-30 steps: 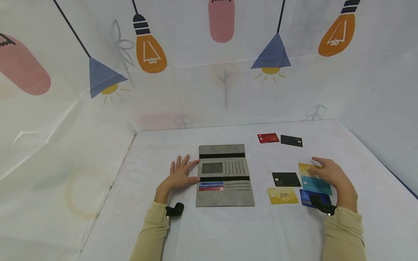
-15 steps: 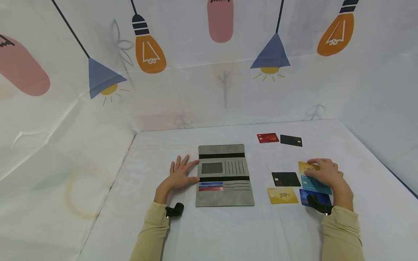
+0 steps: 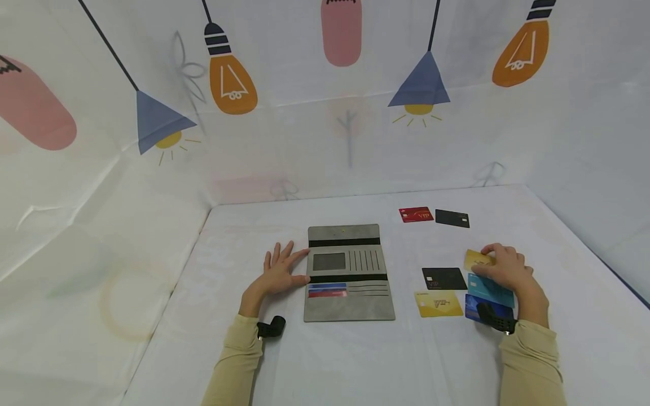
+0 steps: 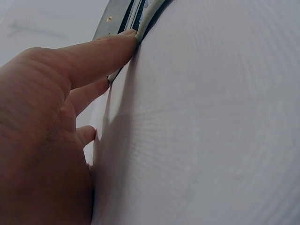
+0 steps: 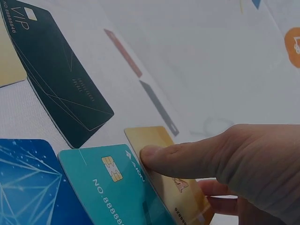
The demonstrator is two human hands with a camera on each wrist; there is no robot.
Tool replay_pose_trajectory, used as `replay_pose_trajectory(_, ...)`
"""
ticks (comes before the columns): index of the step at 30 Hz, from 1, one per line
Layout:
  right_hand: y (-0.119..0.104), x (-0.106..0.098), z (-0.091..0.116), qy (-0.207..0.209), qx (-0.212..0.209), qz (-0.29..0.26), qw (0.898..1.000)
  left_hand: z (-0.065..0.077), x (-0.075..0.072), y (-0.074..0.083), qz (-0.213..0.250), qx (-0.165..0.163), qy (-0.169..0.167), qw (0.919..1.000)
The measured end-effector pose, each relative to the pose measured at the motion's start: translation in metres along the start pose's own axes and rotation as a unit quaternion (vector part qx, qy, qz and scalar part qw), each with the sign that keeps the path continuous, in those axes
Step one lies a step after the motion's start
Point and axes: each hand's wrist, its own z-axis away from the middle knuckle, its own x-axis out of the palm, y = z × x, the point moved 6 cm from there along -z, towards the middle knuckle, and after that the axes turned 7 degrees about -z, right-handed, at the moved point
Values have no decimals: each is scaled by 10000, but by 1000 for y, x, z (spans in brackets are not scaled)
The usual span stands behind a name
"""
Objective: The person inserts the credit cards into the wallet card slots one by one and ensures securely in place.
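Note:
A grey card wallet [image 3: 349, 310] lies unfolded on the white table, its slots facing up. A card with blue and red stripes [image 3: 327, 290] sits in its lower left part. My left hand [image 3: 274, 277] has its fingers spread, with thumb and index fingertip touching the wallet's left edge. On the right, my right hand [image 3: 509, 269] pinches a gold bank card [image 5: 161, 161] between thumb and fingers at its long edges. Just below that lies a teal bank card [image 5: 110, 183], and then a blue bank card [image 5: 28, 180], partly behind the wristband in the head view.
Left of these lie a black VIP card [image 3: 444, 278] and a yellow card [image 3: 439, 304]. Farther back are a red VIP card [image 3: 416, 214] and a dark grey card [image 3: 452, 218]. A printed cloth wall [image 3: 315, 152] rises behind the table.
My right hand has come down onto the gold card and taken hold of it. That card has shifted slightly away from the teal one. My left hand has stayed at the wallet.

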Motion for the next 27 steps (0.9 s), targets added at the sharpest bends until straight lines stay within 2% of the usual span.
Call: replay_pose_trajectory(27, -8, -4, -1, 94, -10, -200, 9998, 0, 0, -1, -41, 31, 68, 10000)
